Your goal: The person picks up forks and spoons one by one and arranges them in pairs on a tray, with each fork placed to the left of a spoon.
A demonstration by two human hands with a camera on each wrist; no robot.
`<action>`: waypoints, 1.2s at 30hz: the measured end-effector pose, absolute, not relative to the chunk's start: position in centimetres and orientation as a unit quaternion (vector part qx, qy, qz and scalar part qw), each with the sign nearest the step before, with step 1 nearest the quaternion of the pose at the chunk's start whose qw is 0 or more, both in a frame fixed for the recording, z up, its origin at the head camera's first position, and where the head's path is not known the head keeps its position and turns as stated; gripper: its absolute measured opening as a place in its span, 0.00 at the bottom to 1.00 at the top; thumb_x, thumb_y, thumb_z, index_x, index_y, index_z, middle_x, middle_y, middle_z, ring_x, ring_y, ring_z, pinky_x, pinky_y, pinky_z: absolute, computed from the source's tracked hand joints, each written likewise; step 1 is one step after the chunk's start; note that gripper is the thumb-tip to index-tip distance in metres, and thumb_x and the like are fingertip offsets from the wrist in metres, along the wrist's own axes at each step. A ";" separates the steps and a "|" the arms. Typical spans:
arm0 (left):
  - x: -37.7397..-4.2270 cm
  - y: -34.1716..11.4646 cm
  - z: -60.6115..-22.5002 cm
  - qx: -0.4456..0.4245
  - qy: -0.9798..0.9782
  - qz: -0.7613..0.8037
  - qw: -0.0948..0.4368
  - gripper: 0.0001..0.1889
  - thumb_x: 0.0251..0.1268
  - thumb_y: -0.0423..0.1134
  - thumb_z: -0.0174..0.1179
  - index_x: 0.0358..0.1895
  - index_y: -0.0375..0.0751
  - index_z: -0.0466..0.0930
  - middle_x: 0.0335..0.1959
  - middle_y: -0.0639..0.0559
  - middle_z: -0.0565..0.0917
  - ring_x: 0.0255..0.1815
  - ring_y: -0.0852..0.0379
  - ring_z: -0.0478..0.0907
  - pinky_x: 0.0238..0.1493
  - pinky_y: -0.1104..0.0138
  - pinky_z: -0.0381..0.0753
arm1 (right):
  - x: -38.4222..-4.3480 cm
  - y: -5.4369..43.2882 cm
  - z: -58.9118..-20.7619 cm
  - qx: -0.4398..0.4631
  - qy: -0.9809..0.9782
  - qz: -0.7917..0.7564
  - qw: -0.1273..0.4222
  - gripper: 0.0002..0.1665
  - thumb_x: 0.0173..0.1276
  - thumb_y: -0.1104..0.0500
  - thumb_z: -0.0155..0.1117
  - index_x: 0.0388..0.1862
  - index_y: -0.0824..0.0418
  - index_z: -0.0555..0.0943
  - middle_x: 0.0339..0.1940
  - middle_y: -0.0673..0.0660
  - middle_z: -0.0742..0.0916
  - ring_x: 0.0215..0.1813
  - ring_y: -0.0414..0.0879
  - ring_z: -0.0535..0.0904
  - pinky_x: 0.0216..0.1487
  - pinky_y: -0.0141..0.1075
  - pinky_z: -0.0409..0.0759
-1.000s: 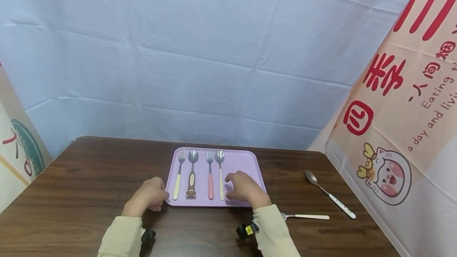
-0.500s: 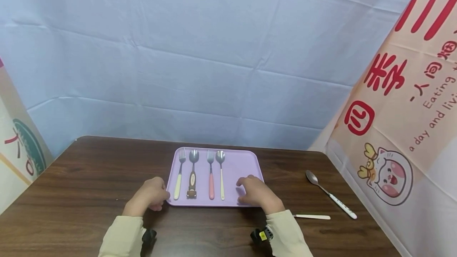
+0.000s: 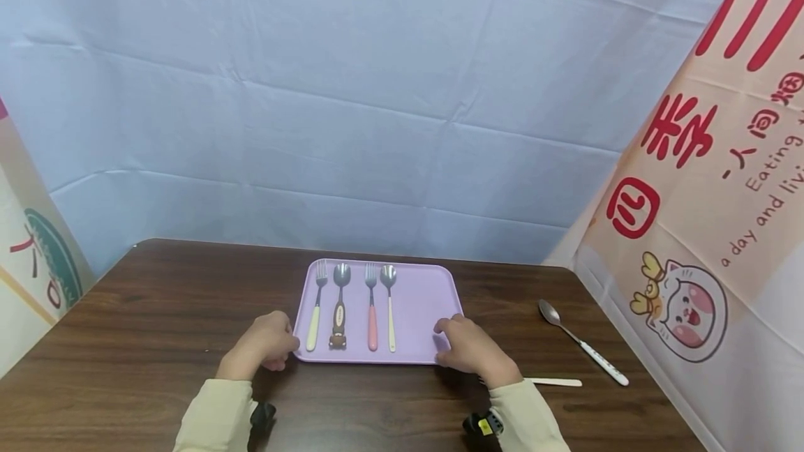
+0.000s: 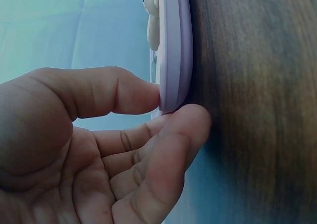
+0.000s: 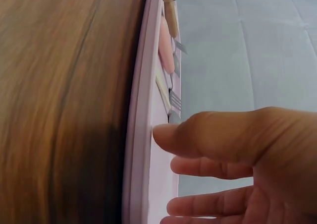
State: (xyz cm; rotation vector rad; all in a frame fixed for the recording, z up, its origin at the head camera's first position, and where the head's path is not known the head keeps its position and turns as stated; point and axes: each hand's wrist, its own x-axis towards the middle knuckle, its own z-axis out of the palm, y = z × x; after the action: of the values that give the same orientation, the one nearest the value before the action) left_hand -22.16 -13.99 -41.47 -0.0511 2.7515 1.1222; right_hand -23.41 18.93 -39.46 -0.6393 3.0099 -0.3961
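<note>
Clock face centred on the lilac tray (image 3: pixel 419 305), which lies flat mid-tabletop (image 3: pixel 163 319). Step in hand, judged: tending the tray at its near corners, four utensils in a row on it. Left to right: yellow-handled fork (image 3: pixel 313 326), bear-handled spoon (image 3: pixel 338 316), pink-handled fork (image 3: pixel 373 326), cream-handled spoon (image 3: pixel 391 323).

Left hand (image 3: pixel 266 338): pinches the rim at 8 o'clock, thumb above. Right hand (image 3: pixel 472 347): at the 4 o'clock corner, fingers bent with a wide gap to the thumb, nothing held; rim contact cannot be told.

Off-tray: white-handled spoon (image 3: pixel 601 360) just past 3 o'clock; pale-handled fork (image 3: pixel 555 382) at 4, partly behind the right wrist.

Next move, if a lift or slide, would call for a matching right-hand grip and a level tray. Room: wide at 9, bare strip at 6; at 12 the tabletop edge and blue backdrop (image 3: pixel 326 131) sit close; at 4 the loose fork narrows the way.
</note>
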 end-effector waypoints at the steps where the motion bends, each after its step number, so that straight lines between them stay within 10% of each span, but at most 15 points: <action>1: -22.2 -14.0 -41.5 -0.017 0.922 0.376 0.085 0.04 0.50 0.26 0.54 0.23 0.33 0.69 0.14 0.45 0.72 0.11 0.55 0.74 0.14 0.67 0.78 | -23.3 19.2 -39.5 -0.207 0.970 -0.128 0.018 0.21 0.46 0.64 0.73 0.41 0.69 0.79 0.34 0.59 0.79 0.37 0.51 0.75 0.42 0.46 0.76; 36: -22.0 -14.0 -41.2 -0.014 0.927 0.366 0.084 0.05 0.51 0.26 0.55 0.22 0.34 0.69 0.13 0.46 0.73 0.11 0.56 0.73 0.14 0.67 0.77 | -21.2 25.3 -39.0 -0.178 0.976 -0.124 0.035 0.21 0.44 0.63 0.74 0.38 0.65 0.78 0.32 0.56 0.76 0.36 0.50 0.74 0.39 0.48 0.76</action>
State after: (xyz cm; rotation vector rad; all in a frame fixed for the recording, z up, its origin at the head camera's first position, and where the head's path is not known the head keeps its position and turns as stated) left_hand -22.00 -13.98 -41.24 -0.0423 2.7647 1.0907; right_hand -21.21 25.29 -38.96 -0.5461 2.9980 -0.3797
